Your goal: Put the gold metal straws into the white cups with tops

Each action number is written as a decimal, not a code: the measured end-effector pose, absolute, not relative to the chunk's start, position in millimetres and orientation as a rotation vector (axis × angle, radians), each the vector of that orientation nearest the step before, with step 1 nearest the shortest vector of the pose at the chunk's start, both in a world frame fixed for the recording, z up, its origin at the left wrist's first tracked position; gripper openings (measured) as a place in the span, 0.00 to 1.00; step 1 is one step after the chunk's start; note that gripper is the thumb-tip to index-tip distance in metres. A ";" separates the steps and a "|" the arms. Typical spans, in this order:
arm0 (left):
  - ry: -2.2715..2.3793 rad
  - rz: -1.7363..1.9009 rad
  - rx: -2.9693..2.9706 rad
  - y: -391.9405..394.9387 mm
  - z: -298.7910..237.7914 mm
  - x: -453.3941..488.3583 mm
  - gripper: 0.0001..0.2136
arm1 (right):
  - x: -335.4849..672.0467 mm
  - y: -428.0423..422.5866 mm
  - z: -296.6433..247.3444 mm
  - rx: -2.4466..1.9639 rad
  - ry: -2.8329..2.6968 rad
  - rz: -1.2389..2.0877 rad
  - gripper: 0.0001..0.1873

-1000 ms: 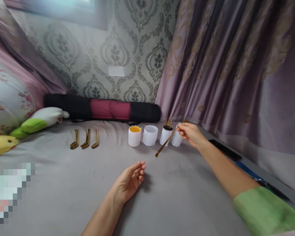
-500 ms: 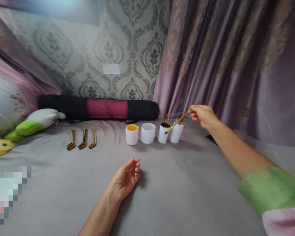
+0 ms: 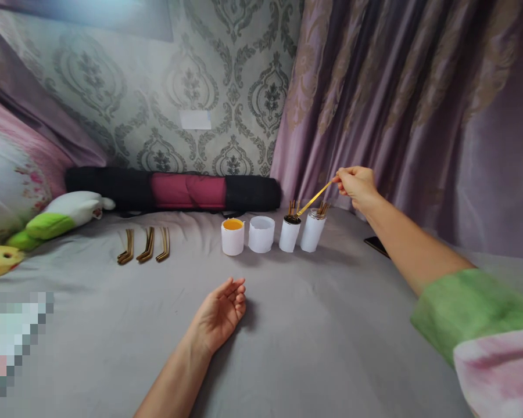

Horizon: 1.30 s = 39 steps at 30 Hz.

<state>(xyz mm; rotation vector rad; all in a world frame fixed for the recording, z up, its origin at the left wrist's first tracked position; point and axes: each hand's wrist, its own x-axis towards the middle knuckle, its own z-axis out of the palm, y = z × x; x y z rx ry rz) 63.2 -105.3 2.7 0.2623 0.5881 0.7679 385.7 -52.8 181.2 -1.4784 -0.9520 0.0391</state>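
Note:
My right hand (image 3: 356,184) pinches the upper end of a slim gold-coloured stick (image 3: 317,197). It slants down to the left, and its lower end meets the mouth of a narrow white cup (image 3: 290,237) with a dark inside; whether it touches the rim I cannot tell. A few thin sticks stand in that cup. Beside it, another narrow white cup (image 3: 312,233) holds several gold-brown sticks. My left hand (image 3: 221,313) rests on the grey sheet, palm turned up, fingers loosely curled and holding nothing.
Left of the narrow cups stand a wide white cup (image 3: 261,238) and one with an orange inside (image 3: 232,240). Bent gold tubes (image 3: 146,247) lie in three groups farther left. A black and maroon roll (image 3: 187,191) lies along the wall. A dark phone-like object (image 3: 376,246) lies at right.
My right hand has risen slightly. The stick's lower end has moved up from in front of the narrow cups to the dark cup's mouth. My left hand has stayed nearly still.

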 end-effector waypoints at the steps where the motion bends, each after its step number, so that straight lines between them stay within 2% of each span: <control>1: 0.587 0.768 0.262 -105.3 2.9 63.1 0.06 | 386.0 -50.7 180.2 -1.492 -0.972 0.020 0.10; 14: 0.605 0.759 0.254 -106.1 5.7 64.0 0.05 | 384.2 -33.4 169.6 -1.570 -1.245 -0.073 0.09; 32: 0.626 0.752 0.276 -107.4 8.4 64.7 0.04 | 359.8 -11.9 155.2 -1.629 -1.464 0.131 0.06; 39: 0.637 0.749 0.272 -106.8 8.0 65.4 0.03 | 366.6 -11.4 154.2 -1.796 -1.471 0.009 0.07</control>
